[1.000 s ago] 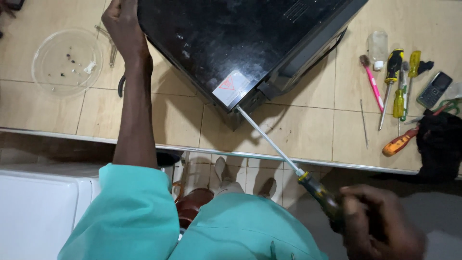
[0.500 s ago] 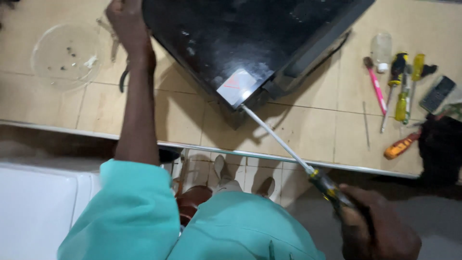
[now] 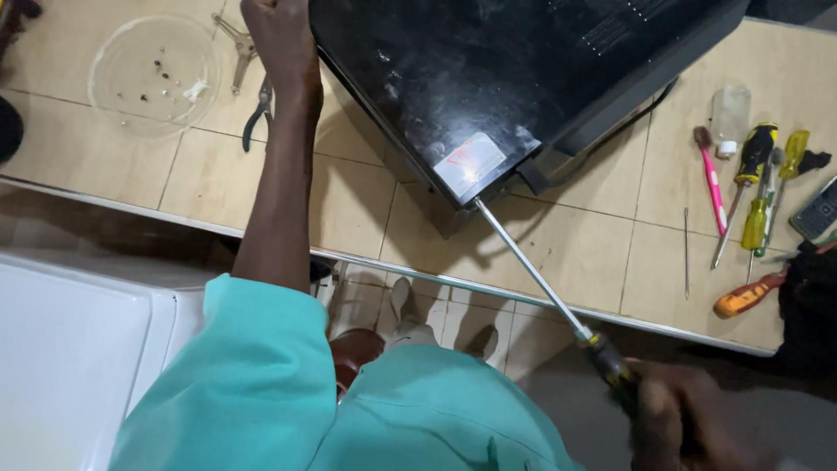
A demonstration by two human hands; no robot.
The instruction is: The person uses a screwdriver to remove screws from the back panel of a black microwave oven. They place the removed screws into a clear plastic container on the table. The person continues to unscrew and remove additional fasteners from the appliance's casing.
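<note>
One screwdriver (image 3: 558,301) gripped in right-hand fingers (image 3: 676,419), tip at black appliance (image 3: 497,78)

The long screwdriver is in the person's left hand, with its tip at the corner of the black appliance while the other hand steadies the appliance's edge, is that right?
Not quite. The head view shows the long screwdriver in the right hand, not the left. Its tip does meet the corner of the black appliance, and the left hand rests at the appliance's edge.
</note>
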